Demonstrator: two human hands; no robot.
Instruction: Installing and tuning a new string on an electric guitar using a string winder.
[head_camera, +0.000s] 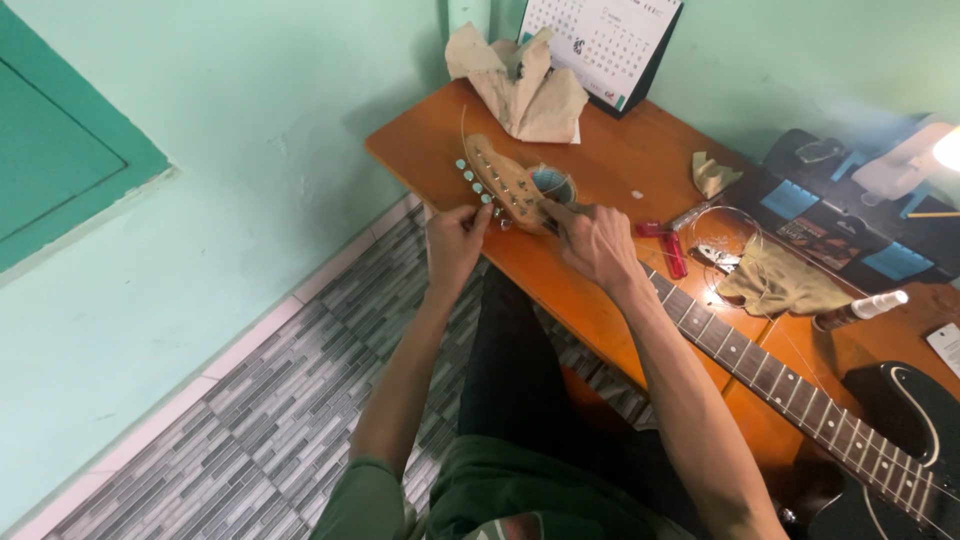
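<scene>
An electric guitar lies across the orange table (620, 160), its wooden headstock (508, 180) near the table's left corner and its black body (900, 430) at the lower right. My left hand (455, 240) pinches a silver tuning peg on the headstock's near edge. My right hand (595, 240) rests on the headstock where it meets the neck (790, 385), fingers pressed on the strings. A loose string curls up past the headstock's far end.
Crumpled brown paper (525, 85) and a desk calendar (605, 45) stand at the back. A red tool (672, 250), pliers (715, 257), olive cloths (780, 283), a spray bottle (860, 310) and a black case (850, 220) lie to the right. Grey tiled floor (260, 400) below.
</scene>
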